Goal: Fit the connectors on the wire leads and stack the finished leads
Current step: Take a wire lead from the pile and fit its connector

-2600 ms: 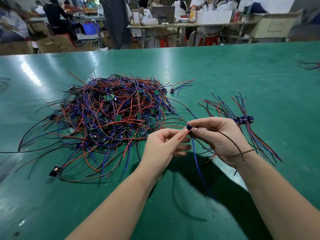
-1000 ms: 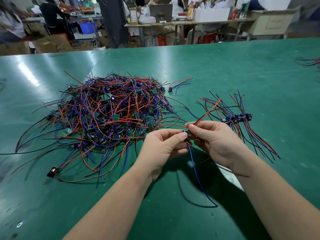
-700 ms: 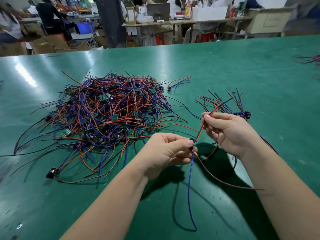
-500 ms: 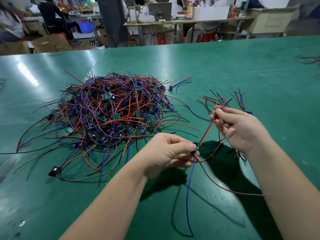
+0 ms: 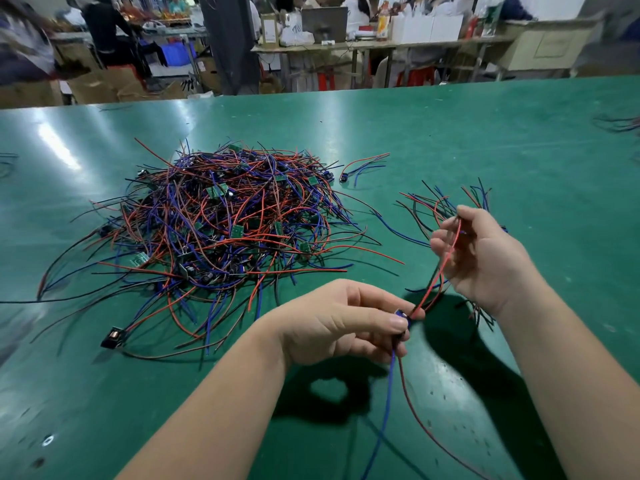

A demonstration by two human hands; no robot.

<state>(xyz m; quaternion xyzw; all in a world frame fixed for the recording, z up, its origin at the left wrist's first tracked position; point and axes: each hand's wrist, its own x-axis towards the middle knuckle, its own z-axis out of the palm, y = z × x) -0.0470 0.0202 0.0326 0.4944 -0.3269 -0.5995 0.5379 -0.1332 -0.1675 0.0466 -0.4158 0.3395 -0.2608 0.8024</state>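
Observation:
My left hand pinches a small dark blue connector between thumb and fingers, just above the green table. A red wire runs from the connector up to my right hand, which pinches it near its far end. A blue wire and a dark red wire hang from the connector toward me. A big tangled pile of red, blue and black leads lies left of centre. A smaller stack of leads lies behind my right hand, partly hidden.
One loose lead with a black connector lies behind the pile. A black connector sits at the pile's near left edge. More wires lie at the far right edge. People and cluttered benches stand beyond the table.
My hands have moved apart. The right hand slid up and to the right along the red wire, drawing it taut, while the left hand came lower with the connector.

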